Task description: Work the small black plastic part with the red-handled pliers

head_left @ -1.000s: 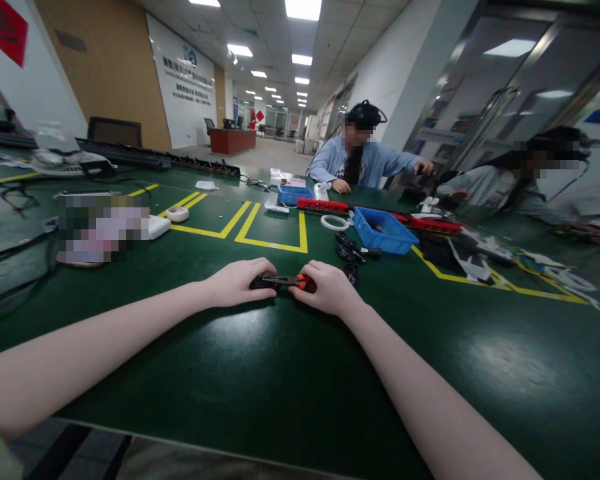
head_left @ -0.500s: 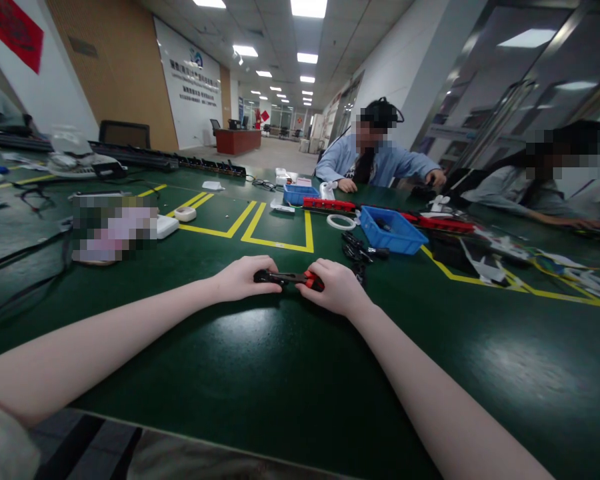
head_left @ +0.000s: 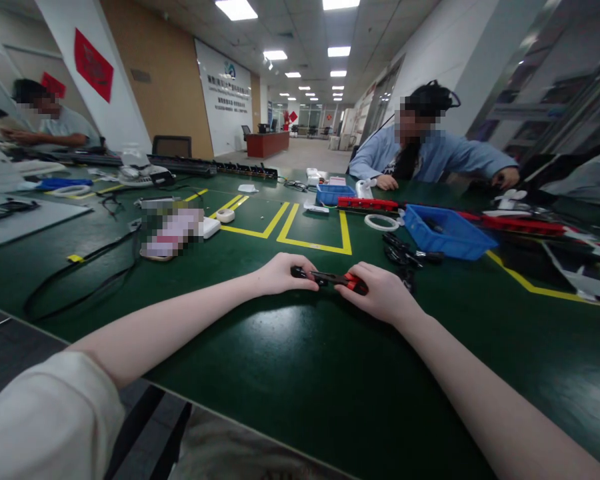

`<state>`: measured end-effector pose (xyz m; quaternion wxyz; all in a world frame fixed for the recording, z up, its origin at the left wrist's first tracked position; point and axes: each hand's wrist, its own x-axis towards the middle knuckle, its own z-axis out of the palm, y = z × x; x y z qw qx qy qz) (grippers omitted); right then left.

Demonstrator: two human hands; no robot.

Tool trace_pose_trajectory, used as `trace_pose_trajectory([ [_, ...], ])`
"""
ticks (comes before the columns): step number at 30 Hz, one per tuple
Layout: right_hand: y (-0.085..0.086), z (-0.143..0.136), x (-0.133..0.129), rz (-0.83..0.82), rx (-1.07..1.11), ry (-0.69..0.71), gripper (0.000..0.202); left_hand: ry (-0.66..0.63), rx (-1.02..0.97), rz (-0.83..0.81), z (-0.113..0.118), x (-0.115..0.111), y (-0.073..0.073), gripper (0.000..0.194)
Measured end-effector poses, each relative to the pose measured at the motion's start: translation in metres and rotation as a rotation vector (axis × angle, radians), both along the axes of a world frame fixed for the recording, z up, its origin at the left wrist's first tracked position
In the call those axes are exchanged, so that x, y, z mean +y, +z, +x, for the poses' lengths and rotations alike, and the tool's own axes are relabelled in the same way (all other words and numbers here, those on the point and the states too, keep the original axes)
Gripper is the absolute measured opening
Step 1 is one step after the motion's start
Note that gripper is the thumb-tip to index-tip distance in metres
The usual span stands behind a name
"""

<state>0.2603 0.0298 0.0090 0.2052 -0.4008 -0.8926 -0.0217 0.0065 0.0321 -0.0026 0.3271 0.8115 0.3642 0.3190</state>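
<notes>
My right hand (head_left: 384,291) is closed around the red and black handles of pliers (head_left: 356,284). Their dark metal jaws point left, toward my left hand (head_left: 286,273), which is closed on a small black piece (head_left: 299,272). The jaws meet or overlap the black piece between my hands; whether they grip it I cannot tell. Most of the piece is covered by my fingers, so its kind does not show. Both hands are low over the green table (head_left: 300,373), close together.
Beyond my right hand lie black cables (head_left: 399,252) and a blue bin (head_left: 445,232). A phone (head_left: 173,230) and a tape roll (head_left: 225,215) are at left, with a black strap (head_left: 80,267). Across the table sits a person in a blue shirt (head_left: 460,160).
The view has turned left, so the scene appears shifted right. My hands keep their hold on the pliers and the black piece, with little change between them.
</notes>
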Motion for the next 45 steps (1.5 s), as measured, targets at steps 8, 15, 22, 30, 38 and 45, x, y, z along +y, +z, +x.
trace_pose_trajectory([
  [8,-0.0022,0.0006,0.0039,0.015,-0.070,0.011,0.030,-0.101,0.016,-0.037,-0.0022,0.0032,0.0002,0.022],
  [15,-0.0019,0.0007,0.0042,0.038,-0.084,0.000,0.032,-0.107,0.051,0.031,-0.0027,0.0028,-0.0009,0.015],
  [22,-0.0039,0.0011,0.0039,0.062,-0.044,-0.013,0.031,-0.069,0.108,0.142,-0.0019,0.0042,-0.0034,0.010],
  [30,-0.0055,0.0039,0.0037,0.072,0.064,-0.052,0.030,-0.015,0.114,0.265,0.0003,0.0009,-0.0032,0.007],
  [38,-0.0080,0.0070,0.0064,0.021,0.154,-0.151,0.030,-0.020,0.101,0.244,-0.0007,0.0012,-0.0060,0.017],
  [45,-0.0102,0.0080,0.0072,0.020,0.157,-0.124,0.029,-0.012,0.094,0.224,-0.0002,0.0017,-0.0063,0.014],
])
